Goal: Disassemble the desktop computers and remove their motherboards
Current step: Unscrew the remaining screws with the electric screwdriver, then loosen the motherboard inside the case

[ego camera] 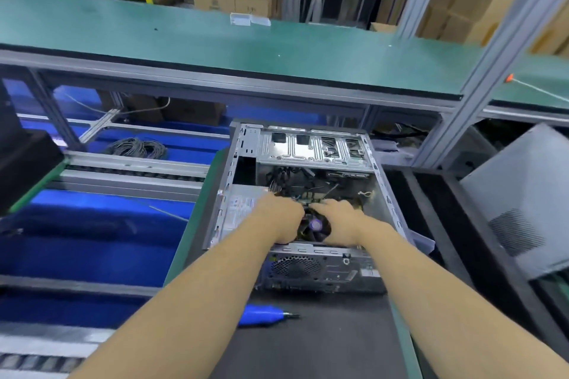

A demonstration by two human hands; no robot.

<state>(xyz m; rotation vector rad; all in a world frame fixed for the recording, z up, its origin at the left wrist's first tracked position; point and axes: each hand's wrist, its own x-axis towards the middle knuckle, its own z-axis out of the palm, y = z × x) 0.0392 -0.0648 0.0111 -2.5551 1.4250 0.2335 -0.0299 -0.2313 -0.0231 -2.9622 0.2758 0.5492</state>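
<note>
The open computer case [303, 194] lies on the dark mat, and inside it the left hand [281, 217] and right hand [340, 220] reach beside the cooler fan [315, 226]; whether their fingers grip anything cannot be told, and a blue screwdriver [264, 314] lies near the case's rear panel

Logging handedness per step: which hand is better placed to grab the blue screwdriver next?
Left, probably. The blue electric screwdriver lies on the mat just beside the left forearm, in front of the open computer case. The right hand would have to cross over.
</note>
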